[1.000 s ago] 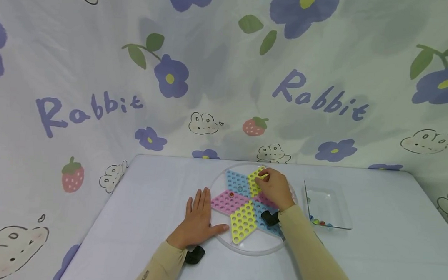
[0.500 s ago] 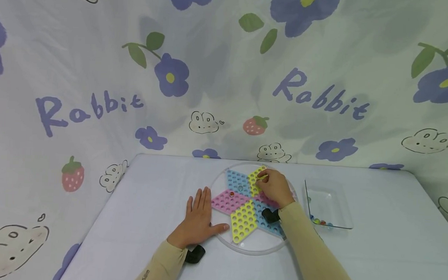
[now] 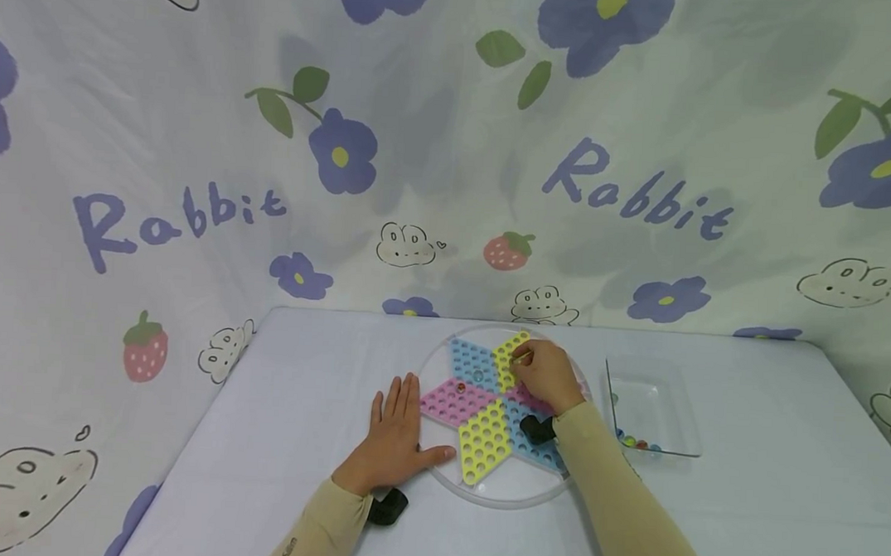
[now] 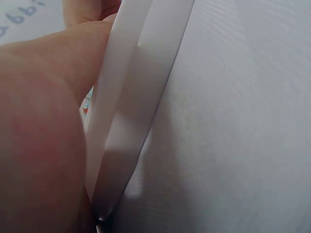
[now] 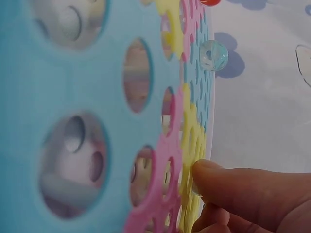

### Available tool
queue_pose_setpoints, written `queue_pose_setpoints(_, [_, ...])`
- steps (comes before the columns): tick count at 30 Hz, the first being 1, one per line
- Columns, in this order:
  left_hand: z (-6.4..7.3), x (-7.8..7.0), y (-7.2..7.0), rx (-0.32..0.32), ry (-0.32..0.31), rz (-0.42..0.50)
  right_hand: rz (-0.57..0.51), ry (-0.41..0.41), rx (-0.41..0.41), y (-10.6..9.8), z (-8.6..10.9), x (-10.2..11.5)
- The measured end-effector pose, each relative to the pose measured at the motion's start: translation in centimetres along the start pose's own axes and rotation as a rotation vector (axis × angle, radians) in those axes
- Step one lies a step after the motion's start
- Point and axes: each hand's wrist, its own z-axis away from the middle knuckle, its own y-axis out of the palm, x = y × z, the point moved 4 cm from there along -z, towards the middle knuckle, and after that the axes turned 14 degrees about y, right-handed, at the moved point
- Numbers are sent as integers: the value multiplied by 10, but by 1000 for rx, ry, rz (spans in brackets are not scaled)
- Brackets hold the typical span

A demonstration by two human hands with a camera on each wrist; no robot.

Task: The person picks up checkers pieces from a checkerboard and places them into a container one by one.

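Note:
A round Chinese checkers board with pink, yellow and blue star points lies on the table. My left hand rests at its left rim, fingers straight and thumb spread over the edge. My right hand is over the far yellow point, thumb and fingertips pinching a small clear marble, mostly hidden by the thumb in the right wrist view. A clear bluish marble sits in the far blue point. In the left pink point sits a red marble. The left wrist view shows the white board rim beside the hand.
Right of the board stands a clear square tray with several coloured marbles along its near left side. A printed curtain hangs behind the table's far edge. Black wrist cameras are worn on both wrists.
My right hand has shifted slightly toward the near side over the yellow point. The left hand stays where it was, and the marbles in view keep their places.

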Motion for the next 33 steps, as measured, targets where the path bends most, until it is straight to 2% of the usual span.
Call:
queue_pose_setpoints(16, [0, 0, 3, -3, 6, 10, -9, 8, -13, -1, 6, -1])
queue_pose_setpoints(33, [0, 0, 1, -9, 8, -7, -38, -69, -55, -11, 24, 9])
